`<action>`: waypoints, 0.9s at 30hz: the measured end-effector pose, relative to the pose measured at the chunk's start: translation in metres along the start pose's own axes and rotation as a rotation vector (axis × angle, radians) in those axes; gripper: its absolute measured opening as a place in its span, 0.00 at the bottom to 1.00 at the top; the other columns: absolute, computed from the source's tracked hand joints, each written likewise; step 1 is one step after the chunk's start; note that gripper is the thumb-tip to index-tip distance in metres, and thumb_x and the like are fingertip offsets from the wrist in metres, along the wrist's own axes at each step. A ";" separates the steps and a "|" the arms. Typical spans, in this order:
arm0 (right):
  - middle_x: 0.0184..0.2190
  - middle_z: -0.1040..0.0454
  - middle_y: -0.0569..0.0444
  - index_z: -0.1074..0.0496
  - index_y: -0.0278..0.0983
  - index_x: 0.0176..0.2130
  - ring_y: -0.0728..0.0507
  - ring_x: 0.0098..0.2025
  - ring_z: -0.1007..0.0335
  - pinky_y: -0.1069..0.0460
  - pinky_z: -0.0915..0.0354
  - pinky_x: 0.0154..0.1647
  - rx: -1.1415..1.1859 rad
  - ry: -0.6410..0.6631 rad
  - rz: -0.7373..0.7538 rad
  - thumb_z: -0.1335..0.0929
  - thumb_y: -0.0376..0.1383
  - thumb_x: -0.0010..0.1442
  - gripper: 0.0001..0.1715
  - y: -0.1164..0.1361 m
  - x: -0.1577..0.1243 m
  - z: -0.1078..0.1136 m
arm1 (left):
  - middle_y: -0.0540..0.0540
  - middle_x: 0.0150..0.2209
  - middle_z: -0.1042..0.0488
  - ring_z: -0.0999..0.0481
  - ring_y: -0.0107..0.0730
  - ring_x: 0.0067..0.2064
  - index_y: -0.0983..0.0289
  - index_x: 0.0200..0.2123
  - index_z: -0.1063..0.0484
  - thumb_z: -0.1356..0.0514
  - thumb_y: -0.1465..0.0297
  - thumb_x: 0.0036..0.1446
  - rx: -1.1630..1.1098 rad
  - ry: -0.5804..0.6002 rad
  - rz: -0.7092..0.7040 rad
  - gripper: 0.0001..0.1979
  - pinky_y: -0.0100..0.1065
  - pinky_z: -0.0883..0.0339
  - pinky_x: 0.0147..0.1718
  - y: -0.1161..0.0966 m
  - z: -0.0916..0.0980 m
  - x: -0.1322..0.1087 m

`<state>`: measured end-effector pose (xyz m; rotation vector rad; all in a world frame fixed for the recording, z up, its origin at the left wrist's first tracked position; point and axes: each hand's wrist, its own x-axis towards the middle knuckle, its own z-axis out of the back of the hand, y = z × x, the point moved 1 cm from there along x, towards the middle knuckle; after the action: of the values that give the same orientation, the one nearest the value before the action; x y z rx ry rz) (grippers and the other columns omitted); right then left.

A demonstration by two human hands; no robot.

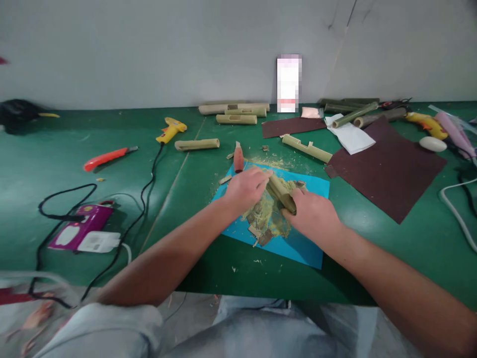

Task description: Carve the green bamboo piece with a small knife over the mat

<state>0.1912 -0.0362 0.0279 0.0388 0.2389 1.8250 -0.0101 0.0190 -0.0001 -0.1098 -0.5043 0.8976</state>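
Note:
A bamboo tube (280, 190) with a hollow near end is held at a slant above a blue sheet (316, 189). My right hand (315, 206) wraps round its near end, thumb below. At the far end, my left hand (246, 188) is closed with its fingertips on the tube; whether it also pinches something small is hidden. Beneath the tube, pale shavings (266, 211) and brown scraps (266, 237) are heaped on the sheet. Just beyond my left hand lies a red-handled blade tool (238, 158).
Cut bamboo pieces (197, 144) lie toward the back, another (307, 148) beside brown sandpaper sheets (391, 171). At left are an orange utility knife (108, 159), a yellow glue gun (171, 130) and a purple power strip (82, 226) with trailing cords. A lit phone (288, 83) leans on the wall.

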 end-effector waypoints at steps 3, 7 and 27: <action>0.43 0.21 0.44 0.29 0.37 0.45 0.39 0.41 0.23 0.50 0.40 0.32 0.007 0.015 0.007 0.34 0.44 0.66 0.14 0.000 0.000 0.001 | 0.57 0.42 0.20 0.20 0.35 0.42 0.60 0.56 0.23 0.50 0.66 0.73 -0.034 0.093 -0.088 0.18 0.35 0.24 0.41 -0.004 -0.001 -0.002; 0.42 0.21 0.45 0.29 0.38 0.45 0.38 0.41 0.23 0.49 0.39 0.32 0.016 0.015 -0.019 0.34 0.46 0.65 0.15 0.000 0.001 0.001 | 0.57 0.41 0.20 0.21 0.35 0.42 0.63 0.53 0.21 0.49 0.67 0.72 0.020 -0.033 -0.001 0.18 0.35 0.24 0.43 0.004 0.002 -0.001; 0.41 0.20 0.46 0.29 0.38 0.43 0.38 0.40 0.23 0.49 0.42 0.30 0.026 0.027 -0.027 0.34 0.45 0.65 0.14 0.000 0.001 0.003 | 0.58 0.40 0.21 0.21 0.36 0.41 0.64 0.55 0.23 0.51 0.67 0.73 0.048 0.066 -0.027 0.19 0.34 0.26 0.38 -0.011 0.006 -0.007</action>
<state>0.1916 -0.0343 0.0307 0.0291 0.2809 1.7960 -0.0083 0.0063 0.0061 -0.0884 -0.4220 0.8760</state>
